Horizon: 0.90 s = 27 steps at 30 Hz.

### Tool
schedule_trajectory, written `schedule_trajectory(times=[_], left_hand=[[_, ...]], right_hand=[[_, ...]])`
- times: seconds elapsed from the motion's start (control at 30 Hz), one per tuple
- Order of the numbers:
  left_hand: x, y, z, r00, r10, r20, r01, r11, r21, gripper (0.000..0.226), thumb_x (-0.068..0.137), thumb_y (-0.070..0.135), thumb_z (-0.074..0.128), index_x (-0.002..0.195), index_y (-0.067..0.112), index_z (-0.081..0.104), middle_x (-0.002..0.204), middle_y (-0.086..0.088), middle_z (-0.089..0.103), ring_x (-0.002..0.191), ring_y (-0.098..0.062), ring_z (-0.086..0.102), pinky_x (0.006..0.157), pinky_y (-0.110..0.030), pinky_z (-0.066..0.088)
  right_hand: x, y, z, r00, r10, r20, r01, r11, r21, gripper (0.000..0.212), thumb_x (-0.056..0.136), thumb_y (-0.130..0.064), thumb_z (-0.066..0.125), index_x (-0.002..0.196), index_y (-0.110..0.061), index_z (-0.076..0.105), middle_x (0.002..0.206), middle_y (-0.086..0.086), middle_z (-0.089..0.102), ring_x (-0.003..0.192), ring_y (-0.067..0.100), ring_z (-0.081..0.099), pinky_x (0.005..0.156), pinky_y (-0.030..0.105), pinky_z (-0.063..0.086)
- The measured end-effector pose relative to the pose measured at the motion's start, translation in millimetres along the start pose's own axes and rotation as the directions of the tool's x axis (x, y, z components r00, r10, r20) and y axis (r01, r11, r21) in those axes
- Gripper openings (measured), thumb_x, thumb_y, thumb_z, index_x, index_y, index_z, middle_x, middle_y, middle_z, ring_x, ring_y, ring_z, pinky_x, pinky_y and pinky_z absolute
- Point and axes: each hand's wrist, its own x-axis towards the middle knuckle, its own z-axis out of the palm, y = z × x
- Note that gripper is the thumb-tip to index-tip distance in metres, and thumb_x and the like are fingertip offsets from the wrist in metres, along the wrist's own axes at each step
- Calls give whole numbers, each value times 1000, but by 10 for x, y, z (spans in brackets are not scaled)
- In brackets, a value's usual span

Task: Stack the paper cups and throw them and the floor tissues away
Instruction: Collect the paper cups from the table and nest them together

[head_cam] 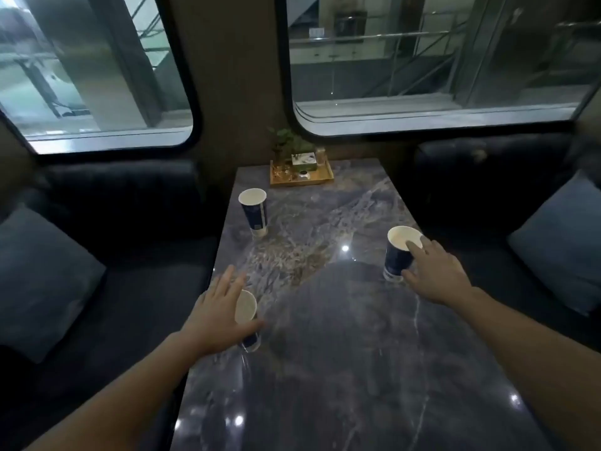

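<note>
Three dark blue paper cups with white insides stand upright on a grey marble table [325,320]. My left hand [218,317] wraps around the near left cup [245,307], thumb in front and fingers spread behind it. At the table's right edge, my right hand [435,271] touches the right cup [398,252], with a finger over its rim and the thumb by its base. The third cup [254,211] stands alone at the far left. No tissues or floor are visible.
A wooden tray [300,177] with a small plant and a box sits at the table's far end under two windows. Dark sofas flank the table, each with a blue-grey cushion: left cushion [42,281], right cushion [562,245].
</note>
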Motion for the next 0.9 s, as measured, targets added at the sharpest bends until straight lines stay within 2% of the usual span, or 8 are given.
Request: schedule_trajectory(times=[0.17, 0.4, 0.47, 0.53, 0.6, 0.73, 0.9], left_hand=[[221, -108, 211, 998, -34, 48, 33, 999, 21, 114, 68, 78, 50, 154, 28, -6, 165, -1, -9, 151, -23, -4, 120, -48, 19], [360, -266, 399, 997, -35, 74, 33, 999, 25, 115, 69, 79, 52, 155, 25, -3, 165, 3, 0, 151, -21, 3, 120, -45, 20], [379, -280, 399, 997, -33, 76, 31, 999, 28, 115, 70, 76, 55, 155, 24, -2, 164, 2, 5, 150, -22, 8, 119, -45, 23], [408, -296, 407, 996, -25, 85, 22, 999, 34, 114, 70, 74, 57, 155, 23, 0, 163, 1, 9, 149, -23, 12, 117, -45, 26], [412, -288, 404, 995, -27, 98, 24, 999, 31, 111, 72, 69, 60, 155, 22, 3, 162, 0, 12, 148, -25, 15, 115, -46, 28], [405, -262, 404, 993, -43, 108, 40, 999, 32, 109, 72, 66, 61, 154, 29, -1, 155, -1, 21, 140, -27, 24, 107, -44, 36], [401, -229, 426, 992, -84, 97, 76, 993, 86, 105, 73, 71, 53, 152, 35, -6, 146, -2, 26, 131, -27, 29, 103, -45, 34]], right_hand=[[268, 39, 198, 994, 15, 104, -16, 1000, 8, 64, 91, -42, 48, 147, -18, 29, 158, 12, 24, 143, 32, 28, 110, 47, 35], [520, -23, 368, 995, -44, 87, 43, 999, 11, 59, 89, -38, 54, 141, -13, 39, 149, 17, 38, 135, 37, 36, 109, 48, 34], [545, -40, 386, 997, -55, 56, 52, 997, 48, 54, 88, -35, 54, 136, -13, 41, 137, 15, 48, 127, 35, 43, 100, 47, 38], [580, -69, 402, 997, -68, 38, 65, 994, 93, 41, 88, -30, 55, 123, -12, 46, 117, 11, 55, 112, 33, 50, 85, 43, 41], [592, -113, 416, 997, -71, 30, 65, 984, 167, 29, 86, -22, 57, 110, -9, 48, 105, 11, 57, 102, 34, 54, 79, 41, 43], [605, -148, 457, 998, -51, 44, 38, 966, 254, 34, 85, -15, 58, 116, -6, 45, 109, 18, 56, 101, 39, 53, 84, 46, 47], [616, -146, 476, 993, -6, 114, -22, 969, 244, 29, 91, -18, 56, 114, -3, 49, 116, 20, 53, 107, 37, 50, 89, 44, 43]])
